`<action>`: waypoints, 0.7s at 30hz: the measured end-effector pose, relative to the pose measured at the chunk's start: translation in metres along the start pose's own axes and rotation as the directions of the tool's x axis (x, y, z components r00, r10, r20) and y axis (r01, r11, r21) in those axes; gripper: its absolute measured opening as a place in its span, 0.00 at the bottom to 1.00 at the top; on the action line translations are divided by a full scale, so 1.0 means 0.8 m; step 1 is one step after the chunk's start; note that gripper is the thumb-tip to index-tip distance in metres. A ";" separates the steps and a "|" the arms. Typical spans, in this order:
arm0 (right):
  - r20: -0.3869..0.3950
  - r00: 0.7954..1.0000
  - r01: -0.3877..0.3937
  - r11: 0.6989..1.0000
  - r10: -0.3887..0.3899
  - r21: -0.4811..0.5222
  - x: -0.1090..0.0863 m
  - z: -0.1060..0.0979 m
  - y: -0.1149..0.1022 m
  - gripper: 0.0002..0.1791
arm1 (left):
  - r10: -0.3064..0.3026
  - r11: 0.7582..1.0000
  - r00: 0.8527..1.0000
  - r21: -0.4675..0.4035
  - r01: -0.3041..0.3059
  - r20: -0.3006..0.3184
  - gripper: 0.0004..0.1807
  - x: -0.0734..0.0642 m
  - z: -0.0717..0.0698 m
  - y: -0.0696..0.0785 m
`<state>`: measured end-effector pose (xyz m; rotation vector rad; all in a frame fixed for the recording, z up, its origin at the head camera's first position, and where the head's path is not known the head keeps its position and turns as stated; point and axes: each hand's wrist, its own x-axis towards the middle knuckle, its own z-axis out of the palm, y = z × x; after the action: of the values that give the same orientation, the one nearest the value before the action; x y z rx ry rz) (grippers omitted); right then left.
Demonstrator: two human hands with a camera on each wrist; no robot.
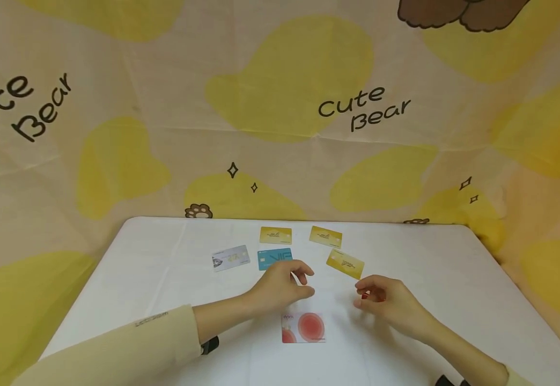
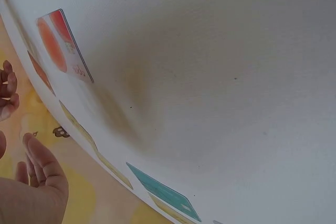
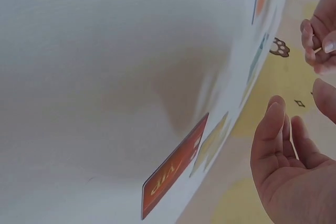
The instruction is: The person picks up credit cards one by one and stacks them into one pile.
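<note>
My left hand (image 1: 277,287) hovers over the table with loosely bent fingers, holding nothing. Just beyond it lies a teal VIP card (image 1: 267,259), partly covered by that hand in the head view. A white card with red circles (image 1: 304,328) is on the near side of the hand. To the right, my right hand (image 1: 396,303) is also raised, fingers and thumb apart. Below it rests a red VIP card (image 3: 173,169), mostly hidden by the fingers in the head view. A gold card (image 1: 345,264) lies just past the right fingertips.
Two more gold cards, one left (image 1: 275,235) and one right (image 1: 325,236), lie toward the back of the white table (image 1: 164,279). A silver-grey card (image 1: 231,258) is left of the teal one. Behind the table hangs a yellow patterned cloth (image 1: 280,107).
</note>
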<state>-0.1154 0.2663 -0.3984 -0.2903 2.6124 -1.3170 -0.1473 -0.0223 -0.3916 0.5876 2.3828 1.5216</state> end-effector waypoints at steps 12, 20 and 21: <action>-0.047 0.996 -0.076 0.996 0.078 0.053 -0.011 -0.020 0.013 0.20 | 0.000 1.000 1.000 -0.019 0.000 -0.014 0.15 0.022 0.010 0.007; -0.086 0.982 -0.163 0.986 0.167 0.046 -0.016 -0.033 0.021 0.24 | -0.022 1.000 1.000 -0.022 0.022 -0.004 0.18 0.039 0.013 0.017; -0.090 0.980 -0.173 0.984 0.176 0.043 -0.017 -0.035 0.023 0.24 | -0.025 0.999 1.000 -0.026 0.025 -0.003 0.19 0.042 0.013 0.019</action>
<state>-0.1110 0.3023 -0.3954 0.0075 2.6171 -1.3443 -0.1696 0.0074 -0.3821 0.5488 2.3603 1.5412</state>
